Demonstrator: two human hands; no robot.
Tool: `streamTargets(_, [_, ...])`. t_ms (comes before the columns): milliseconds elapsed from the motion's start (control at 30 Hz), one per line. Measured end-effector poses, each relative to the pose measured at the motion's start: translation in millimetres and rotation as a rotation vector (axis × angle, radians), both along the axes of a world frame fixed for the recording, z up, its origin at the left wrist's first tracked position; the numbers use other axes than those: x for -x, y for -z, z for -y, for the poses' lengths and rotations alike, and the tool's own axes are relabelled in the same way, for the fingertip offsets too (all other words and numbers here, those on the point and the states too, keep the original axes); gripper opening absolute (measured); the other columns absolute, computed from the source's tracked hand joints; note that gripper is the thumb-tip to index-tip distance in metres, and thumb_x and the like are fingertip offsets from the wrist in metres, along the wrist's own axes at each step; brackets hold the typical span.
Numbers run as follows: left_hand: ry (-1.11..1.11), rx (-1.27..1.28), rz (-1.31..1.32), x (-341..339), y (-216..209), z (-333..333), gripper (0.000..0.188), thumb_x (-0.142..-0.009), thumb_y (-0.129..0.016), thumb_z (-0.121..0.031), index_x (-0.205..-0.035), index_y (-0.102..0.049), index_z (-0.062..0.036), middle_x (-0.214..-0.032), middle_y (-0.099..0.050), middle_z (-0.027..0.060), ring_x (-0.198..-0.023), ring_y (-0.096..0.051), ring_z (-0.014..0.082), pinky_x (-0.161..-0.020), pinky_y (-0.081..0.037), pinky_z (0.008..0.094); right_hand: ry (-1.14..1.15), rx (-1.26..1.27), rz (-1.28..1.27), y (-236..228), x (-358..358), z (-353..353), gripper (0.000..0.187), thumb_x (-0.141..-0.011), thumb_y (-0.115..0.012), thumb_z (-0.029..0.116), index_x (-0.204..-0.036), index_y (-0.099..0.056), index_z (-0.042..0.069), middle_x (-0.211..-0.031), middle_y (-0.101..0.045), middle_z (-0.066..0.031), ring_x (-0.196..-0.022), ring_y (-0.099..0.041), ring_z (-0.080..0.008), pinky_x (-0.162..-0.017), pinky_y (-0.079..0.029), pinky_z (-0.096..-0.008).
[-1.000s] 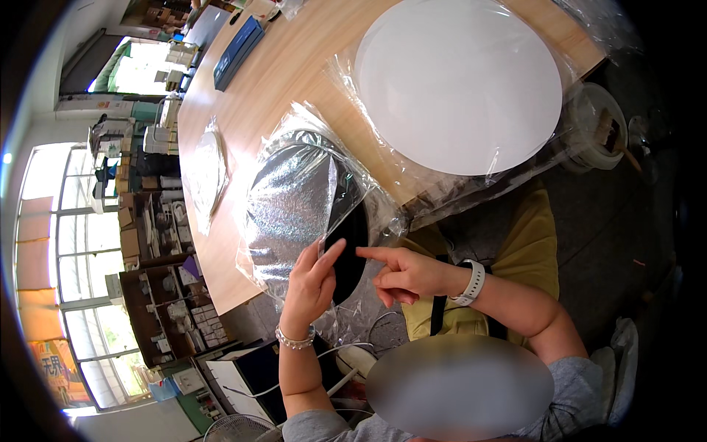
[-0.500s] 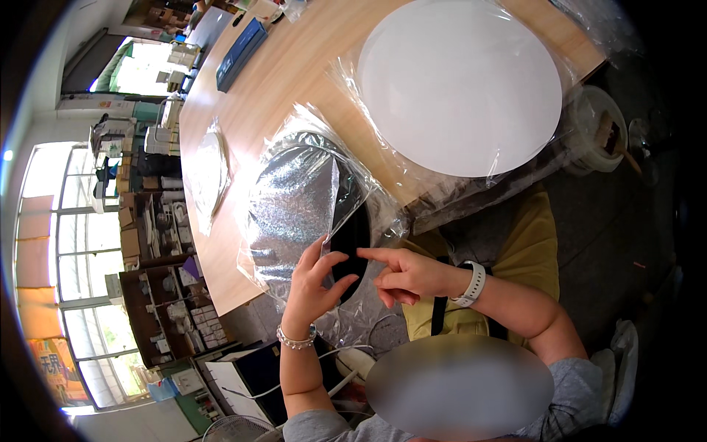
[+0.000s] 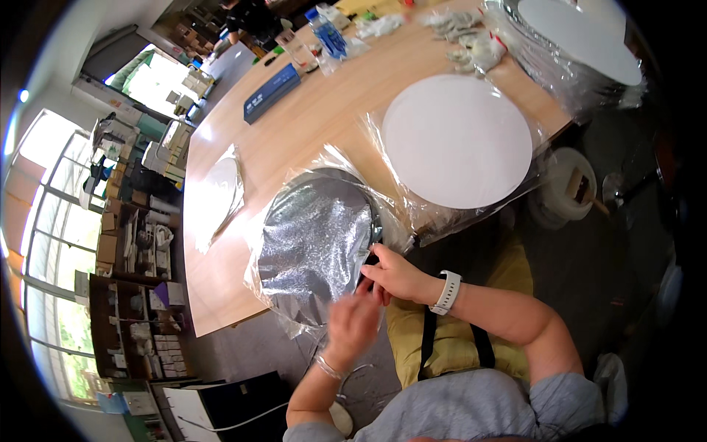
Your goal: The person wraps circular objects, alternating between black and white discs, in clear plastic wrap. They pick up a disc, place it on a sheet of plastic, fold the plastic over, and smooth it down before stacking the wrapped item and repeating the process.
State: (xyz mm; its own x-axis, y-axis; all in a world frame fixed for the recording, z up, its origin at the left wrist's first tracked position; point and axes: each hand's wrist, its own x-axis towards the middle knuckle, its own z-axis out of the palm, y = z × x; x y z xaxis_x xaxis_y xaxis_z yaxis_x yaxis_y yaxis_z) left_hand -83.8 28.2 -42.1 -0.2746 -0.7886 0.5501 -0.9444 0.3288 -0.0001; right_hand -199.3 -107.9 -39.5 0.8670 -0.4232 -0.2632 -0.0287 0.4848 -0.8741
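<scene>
A round silver sparkly sheet [image 3: 317, 236] lies over a dark disc [image 3: 340, 177], whose edge shows at the top and right. Crinkled clear plastic film [image 3: 258, 272] spreads out beneath them at the table's front edge. My right hand [image 3: 398, 276], with a white watch on its wrist, is closed on the silver sheet's right edge. Just below it and to the left is my left hand [image 3: 353, 324], smeared by motion near the same edge. Its fingers are too blurred to read.
A large white round board [image 3: 456, 140] rests on clear plastic to the right. A smaller wrapped disc [image 3: 221, 188] lies at left. Farther back are a dark blue box [image 3: 271, 92], a blue bottle [image 3: 328, 33] and gloves [image 3: 479, 51]. A bucket [image 3: 563, 188] stands right of the table.
The silver sheet now covers more of the dark disc, reaching farther right. My right hand has closed on its edge; my left hand has moved right and down. The view has shifted.
</scene>
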Motion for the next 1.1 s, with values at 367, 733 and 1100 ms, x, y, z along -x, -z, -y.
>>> streamTargets(367, [-0.427,-0.324,-0.151,40,21,-20,0.075,-0.067,-0.071,-0.014,-0.13,-0.035,0.0045,-0.126,-0.041,0.0216,-0.111,-0.043,0.039,-0.095,-0.038,0.0419,0.094,0.057,-0.163,-5,-25,0,0.033,-0.086,-0.057,0.015,-0.109,-0.036,0.001,-0.094,-0.058,-0.0137,-0.069,-0.065,-0.0196,-0.051,-0.053,-0.0294])
streamTargets(733, [-0.5,-0.227,0.081,18,44,-18,0.051,-0.078,-0.052,-0.01,-0.127,-0.049,-0.0261,-0.13,-0.039,0.0137,-0.116,-0.039,0.0436,-0.094,-0.032,0.0598,0.166,-0.001,-0.033,5,-47,-11,0.036,-0.084,-0.051,0.004,-0.116,-0.034,0.005,-0.104,-0.053,-0.0134,-0.085,-0.063,-0.0255,-0.069,-0.056,-0.0344])
streamTargets(1100, [-0.475,-0.353,-0.013,-10,60,-31,0.053,-0.08,-0.051,-0.01,-0.129,-0.048,-0.0305,-0.124,-0.045,0.0117,-0.12,-0.039,0.0394,-0.095,-0.022,0.0696,0.124,-0.133,0.1,21,-59,-23,0.025,-0.089,-0.039,0.006,-0.113,-0.032,0.007,-0.105,-0.054,-0.0156,-0.086,-0.064,-0.0311,-0.07,-0.053,-0.0374])
